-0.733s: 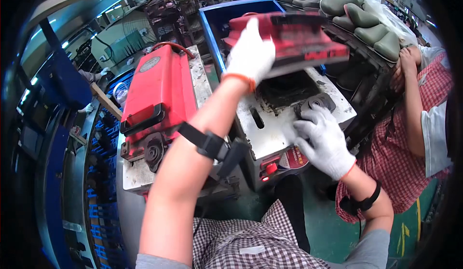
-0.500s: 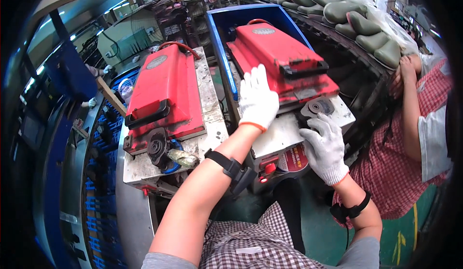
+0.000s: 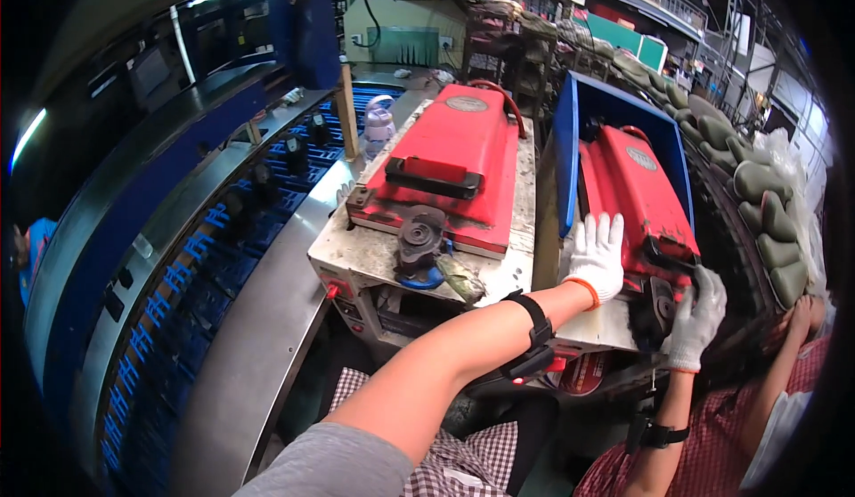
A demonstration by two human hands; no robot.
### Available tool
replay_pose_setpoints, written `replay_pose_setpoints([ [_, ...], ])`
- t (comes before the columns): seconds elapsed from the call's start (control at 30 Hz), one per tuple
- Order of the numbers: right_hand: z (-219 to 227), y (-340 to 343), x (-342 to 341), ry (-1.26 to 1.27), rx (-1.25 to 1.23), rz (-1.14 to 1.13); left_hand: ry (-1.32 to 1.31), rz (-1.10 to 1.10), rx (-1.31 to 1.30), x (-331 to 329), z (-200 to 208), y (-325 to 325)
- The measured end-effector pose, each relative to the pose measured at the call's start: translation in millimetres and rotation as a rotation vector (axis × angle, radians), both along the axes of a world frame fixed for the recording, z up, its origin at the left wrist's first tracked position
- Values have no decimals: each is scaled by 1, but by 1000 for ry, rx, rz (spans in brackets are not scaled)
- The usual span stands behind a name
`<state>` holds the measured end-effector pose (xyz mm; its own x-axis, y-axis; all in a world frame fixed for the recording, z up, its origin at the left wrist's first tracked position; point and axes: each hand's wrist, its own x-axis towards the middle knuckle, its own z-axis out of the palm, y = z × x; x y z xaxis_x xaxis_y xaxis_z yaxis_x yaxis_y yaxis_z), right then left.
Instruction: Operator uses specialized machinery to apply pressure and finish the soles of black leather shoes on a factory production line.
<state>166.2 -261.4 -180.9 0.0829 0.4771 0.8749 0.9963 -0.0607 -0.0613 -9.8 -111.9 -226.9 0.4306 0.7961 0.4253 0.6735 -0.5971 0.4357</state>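
My left hand (image 3: 595, 255), in a white glove with an orange cuff, lies flat with fingers spread against the left side of the right-hand red machine cover (image 3: 643, 194). My right hand (image 3: 699, 323), also gloved, is at the near right corner of that cover. Its slightly bent fingers reach the end of the black handle (image 3: 668, 255); they do not wrap round it. Between my hands, a dark latch piece (image 3: 657, 305) stands at the machine's front. To the left is a second red cover (image 3: 445, 154) with its own black handle (image 3: 434, 177) and dark round latch (image 3: 420, 237).
A blue bin-like surround (image 3: 565, 172) encloses the right machine. Olive-green padded pieces (image 3: 768, 216) lie along a rack on the right. A co-worker's hand (image 3: 806, 314) is beside them. A steel ledge (image 3: 236, 363), a blue-slatted line (image 3: 169, 292) and a lilac bottle (image 3: 378, 123) are at left.
My view has turned left, so both machines appear further right. My right hand has moved from above the latch to the cover's handle corner. My left hand stays flat on the cover.
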Motion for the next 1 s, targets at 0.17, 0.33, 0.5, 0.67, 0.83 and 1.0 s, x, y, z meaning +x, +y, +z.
replay_pose_setpoints([
  [0.17, 2, 9, -94, 48, 17, 345, -26, -310, 244, -95, 73, -16],
  [0.33, -2, 15, -208, 306, -232, 727, -14, 104, 343, -254, 120, 21],
  [0.5, 5, 40, -300, 306, -592, 782, 149, -154, 452, -342, 95, 65],
  [0.67, -3, 78, -333, 154, -739, 571, 423, -155, -10, -318, 114, 69],
  [0.83, -4, 79, -347, 186, -691, 544, 296, -368, -706, -310, 124, 111],
  [1.0, -1, 79, -348, 224, -686, 510, 254, -352, -650, -307, 121, 113],
])
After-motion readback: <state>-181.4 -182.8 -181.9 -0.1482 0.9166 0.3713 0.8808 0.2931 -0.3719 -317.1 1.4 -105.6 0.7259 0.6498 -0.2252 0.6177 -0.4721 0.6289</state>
